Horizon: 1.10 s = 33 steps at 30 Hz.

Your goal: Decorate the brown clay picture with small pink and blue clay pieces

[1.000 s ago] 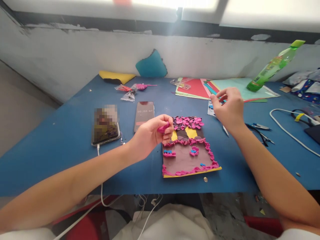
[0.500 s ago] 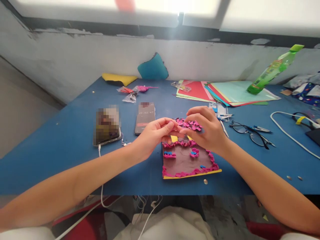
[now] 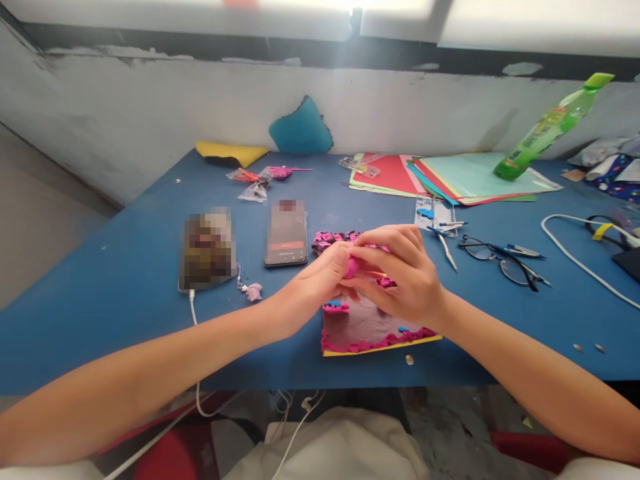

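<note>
A lump of pink modelling clay (image 3: 351,268) is pinched between both hands above a decorated board. My left hand (image 3: 325,273) is closed on it from the left, thumb on top. From the right, my right hand (image 3: 400,263) has its fingers curled against the same lump. Beneath them lies the decorated board (image 3: 360,328), brown with a pink clay border, blue bits and a yellow lower edge. The hands hide its middle; pink and dark clay petals (image 3: 327,240) show at its top.
Left of the hands lie a phone (image 3: 286,235), a second phone (image 3: 207,250) on a white cable, and a pink charm (image 3: 254,291). Eyeglasses (image 3: 500,260), a clear case (image 3: 436,215) and compasses lie right. Behind are coloured papers (image 3: 470,180) and a green bottle (image 3: 550,130).
My right hand has come from beside the clear case to the left hand, and both now grip the pink clay. The clear case and eyeglasses are uncovered.
</note>
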Available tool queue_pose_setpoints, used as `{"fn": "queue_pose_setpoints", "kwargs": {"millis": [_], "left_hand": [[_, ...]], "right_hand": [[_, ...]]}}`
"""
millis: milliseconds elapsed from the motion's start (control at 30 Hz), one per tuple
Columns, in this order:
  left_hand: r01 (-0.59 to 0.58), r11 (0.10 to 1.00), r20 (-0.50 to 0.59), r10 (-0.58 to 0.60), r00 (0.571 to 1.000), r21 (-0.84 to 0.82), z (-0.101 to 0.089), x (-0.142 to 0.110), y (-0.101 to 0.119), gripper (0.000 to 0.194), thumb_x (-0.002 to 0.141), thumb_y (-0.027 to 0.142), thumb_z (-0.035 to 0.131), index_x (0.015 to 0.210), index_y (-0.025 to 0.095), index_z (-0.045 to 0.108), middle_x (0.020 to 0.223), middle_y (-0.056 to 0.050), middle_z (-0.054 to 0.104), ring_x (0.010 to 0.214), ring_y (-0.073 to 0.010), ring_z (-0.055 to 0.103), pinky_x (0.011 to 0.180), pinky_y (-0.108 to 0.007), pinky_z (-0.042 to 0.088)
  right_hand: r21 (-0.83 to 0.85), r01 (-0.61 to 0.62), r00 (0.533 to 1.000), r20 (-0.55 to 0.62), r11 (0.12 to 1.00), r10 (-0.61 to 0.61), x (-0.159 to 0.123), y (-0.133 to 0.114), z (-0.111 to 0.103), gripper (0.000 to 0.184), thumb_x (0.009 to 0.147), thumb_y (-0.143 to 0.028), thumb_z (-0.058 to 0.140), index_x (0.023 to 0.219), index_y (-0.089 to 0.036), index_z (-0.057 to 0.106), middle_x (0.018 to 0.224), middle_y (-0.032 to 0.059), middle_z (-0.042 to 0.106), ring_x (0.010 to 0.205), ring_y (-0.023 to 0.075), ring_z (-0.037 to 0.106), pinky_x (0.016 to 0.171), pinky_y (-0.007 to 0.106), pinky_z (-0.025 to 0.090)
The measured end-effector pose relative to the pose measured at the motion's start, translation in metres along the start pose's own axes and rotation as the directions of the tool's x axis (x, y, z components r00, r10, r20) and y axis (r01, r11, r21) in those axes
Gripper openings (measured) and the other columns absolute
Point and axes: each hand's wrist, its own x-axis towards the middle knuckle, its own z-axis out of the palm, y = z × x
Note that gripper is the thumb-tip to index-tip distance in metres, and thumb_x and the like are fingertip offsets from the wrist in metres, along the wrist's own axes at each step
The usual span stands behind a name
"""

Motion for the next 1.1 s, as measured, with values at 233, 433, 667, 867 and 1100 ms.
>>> {"fn": "queue_pose_setpoints", "kwargs": {"millis": [233,433,667,867,1100], "left_hand": [[0.046,0.998,-0.064,-0.049,0.997,-0.044,-0.0026,0.0038,0.0066,0.038,0.077,0.05,0.068,0.077,0.013,0.064,0.074,-0.004,0.064,0.065,-0.0129,0.055,0.062,-0.026,0.047],[-0.001,0.995,-0.125,0.013,0.992,0.095,-0.0052,0.0039,0.009,0.031,0.076,0.043,0.071,0.075,0.013,0.069,0.065,-0.001,0.062,0.057,-0.0098,0.053,0.056,-0.023,0.042],[0.031,0.99,-0.174,-0.007,0.985,0.134,-0.004,0.0026,0.0091,0.038,0.066,0.05,0.077,0.077,0.014,0.074,0.063,0.001,0.061,0.056,-0.0088,0.053,0.056,-0.021,0.043],[0.076,0.996,-0.1,-0.071,0.992,0.049,-0.0053,0.0038,0.0088,0.032,0.069,0.045,0.077,0.079,0.014,0.076,0.069,-0.003,0.069,0.062,-0.0107,0.056,0.062,-0.023,0.046],[0.085,0.996,-0.035,-0.084,0.996,0.036,-0.004,0.0032,0.0089,0.031,0.072,0.044,0.076,0.082,0.014,0.077,0.078,-0.008,0.073,0.07,-0.0152,0.062,0.06,-0.023,0.046]], "right_hand": [[0.069,-0.059,0.998,0.01,0.996,0.058,-0.0001,0.0009,0.0014,0.012,0.084,-0.019,0.062,0.095,-0.019,0.058,0.092,0.0085,0.068,0.082,0.0196,0.062,0.072,0.036,0.048],[0.092,-0.05,0.999,0.017,0.994,0.049,0.0016,0.0039,0.0001,0.015,0.087,-0.021,0.061,0.102,-0.019,0.06,0.095,0.0089,0.071,0.084,0.0199,0.065,0.073,0.036,0.048],[0.122,-0.048,0.998,0.054,0.991,0.041,-0.0011,0.0052,0.0006,0.018,0.087,-0.02,0.06,0.105,-0.017,0.061,0.096,0.0098,0.072,0.088,0.0212,0.066,0.076,0.037,0.049],[0.118,-0.004,0.999,0.046,0.993,-0.001,-0.0027,0.0037,0.0016,0.014,0.089,-0.013,0.051,0.1,-0.015,0.06,0.093,0.0106,0.072,0.084,0.0206,0.066,0.075,0.038,0.048],[0.133,-0.004,0.999,0.036,0.991,-0.001,-0.0027,0.0031,0.0001,0.016,0.088,-0.009,0.047,0.093,-0.018,0.06,0.085,0.007,0.072,0.077,0.0187,0.065,0.073,0.036,0.047]]}}
